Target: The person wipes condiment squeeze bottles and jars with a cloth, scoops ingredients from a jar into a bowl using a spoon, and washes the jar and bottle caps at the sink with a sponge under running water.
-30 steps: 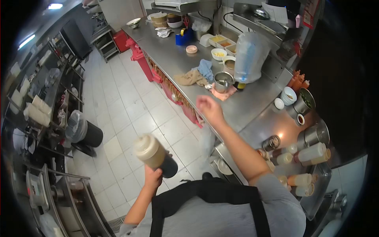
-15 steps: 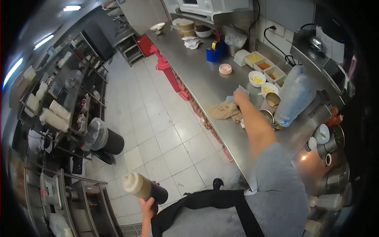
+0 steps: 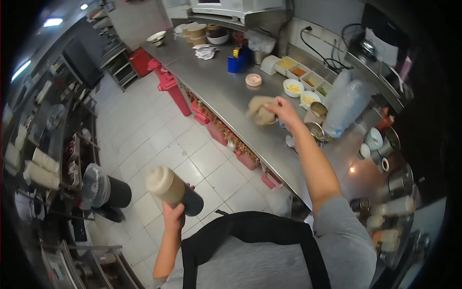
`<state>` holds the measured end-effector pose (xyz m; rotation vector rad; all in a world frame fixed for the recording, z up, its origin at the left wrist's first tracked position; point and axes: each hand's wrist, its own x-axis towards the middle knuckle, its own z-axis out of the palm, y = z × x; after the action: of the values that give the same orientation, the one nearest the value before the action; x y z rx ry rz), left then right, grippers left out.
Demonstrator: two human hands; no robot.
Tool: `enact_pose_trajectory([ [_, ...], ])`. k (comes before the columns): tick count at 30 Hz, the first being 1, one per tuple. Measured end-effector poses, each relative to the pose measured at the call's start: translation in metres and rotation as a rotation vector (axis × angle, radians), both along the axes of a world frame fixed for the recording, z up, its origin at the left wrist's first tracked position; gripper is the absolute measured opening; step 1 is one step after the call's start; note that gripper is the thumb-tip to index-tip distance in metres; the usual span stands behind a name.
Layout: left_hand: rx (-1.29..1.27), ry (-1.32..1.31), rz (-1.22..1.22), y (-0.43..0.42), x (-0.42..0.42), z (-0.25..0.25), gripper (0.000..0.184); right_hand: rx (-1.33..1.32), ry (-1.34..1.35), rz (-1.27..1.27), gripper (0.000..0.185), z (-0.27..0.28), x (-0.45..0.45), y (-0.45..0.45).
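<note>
My left hand [image 3: 173, 215] is wrapped round a squeeze bottle [image 3: 169, 187] with a pale cap and a dark lower half, held tilted above the floor. Over the steel counter [image 3: 226, 98], my right hand [image 3: 286, 112] grips a beige cloth [image 3: 260, 111], which is bunched and slightly blurred. Beside that hand stand a white bowl of pale yellow pieces [image 3: 308, 99] and a metal pot [image 3: 314, 130]. A crumpled white scrap [image 3: 289, 141] lies just below the wrist. Farther back sits a small pink round dish [image 3: 253, 80].
Food compartments [image 3: 299, 72] line the wall side of the counter, near a large clear plastic bag [image 3: 350, 107]. A blue tape dispenser [image 3: 237, 62] stands farther back. Red bins [image 3: 174, 95] are under the counter edge. A black trash bin [image 3: 118, 191] and shelving are on the left.
My right hand has lifted the cloth, which lay spread on the counter, and moved it toward the back. The bottle stays in my left hand. The view has turned slightly right.
</note>
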<state>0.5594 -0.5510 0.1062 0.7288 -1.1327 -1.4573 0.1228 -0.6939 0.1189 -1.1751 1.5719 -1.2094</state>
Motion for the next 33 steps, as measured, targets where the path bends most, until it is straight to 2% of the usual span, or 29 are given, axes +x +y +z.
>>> enact_pose_trajectory([
  [3,-0.013,0.007,-0.07,-0.036,-0.01,0.0,0.088,-0.155,-0.722,0.05,0.018,0.027,0.052,0.056],
  [5,-0.091,0.002,-0.112,-0.065,-0.019,-0.007,0.082,-0.287,-0.834,0.102,0.022,0.05,0.106,0.094],
  [7,-0.168,-0.011,-0.158,-0.09,-0.04,0.001,0.079,-0.35,-0.539,0.192,0.028,0.04,0.145,0.119],
  [9,-0.214,-0.008,-0.193,-0.098,-0.067,0.02,0.073,-0.695,0.481,0.196,0.035,0.027,0.184,0.135],
  [10,-0.259,0.031,-0.33,-0.102,-0.074,0.022,0.072,-0.745,0.597,0.152,0.038,0.028,0.198,0.138],
  [12,0.059,0.279,-0.517,-0.096,-0.091,0.029,0.069,-0.857,0.823,0.081,0.043,0.041,0.223,0.14],
  [15,-0.328,0.062,-0.439,-0.084,-0.106,0.064,0.065,-0.832,0.908,-0.177,0.048,0.081,0.228,0.127],
  [18,-0.112,0.237,-0.485,-0.086,-0.116,0.066,0.068,-0.819,0.523,-0.183,0.052,0.119,0.221,0.106],
  [21,-0.192,0.225,-0.483,-0.089,-0.112,0.077,0.071,-0.85,0.528,-0.156,0.052,0.102,0.225,0.11],
  [22,-0.298,0.162,-0.437,-0.092,-0.112,0.08,0.071,-0.861,0.529,-0.162,0.05,0.092,0.228,0.114],
  [25,-0.479,0.025,-0.324,-0.096,-0.111,0.075,0.075,-0.786,0.565,-0.198,0.049,0.031,0.24,0.134],
  [28,-0.469,-0.038,-0.248,-0.099,-0.106,0.061,0.078,-0.726,0.644,-0.205,0.05,-0.003,0.257,0.155],
  [29,-0.499,-0.074,-0.207,-0.101,-0.105,0.055,0.075,-0.722,0.697,-0.223,0.05,-0.004,0.257,0.153],
  [31,-0.573,-0.125,-0.13,-0.101,-0.108,0.052,0.071,-0.772,0.525,-0.262,0.05,0.02,0.252,0.14],
  [33,-0.553,-0.062,-0.18,-0.092,-0.108,0.065,0.075,-0.829,0.407,-0.271,0.049,0.049,0.245,0.129],
])
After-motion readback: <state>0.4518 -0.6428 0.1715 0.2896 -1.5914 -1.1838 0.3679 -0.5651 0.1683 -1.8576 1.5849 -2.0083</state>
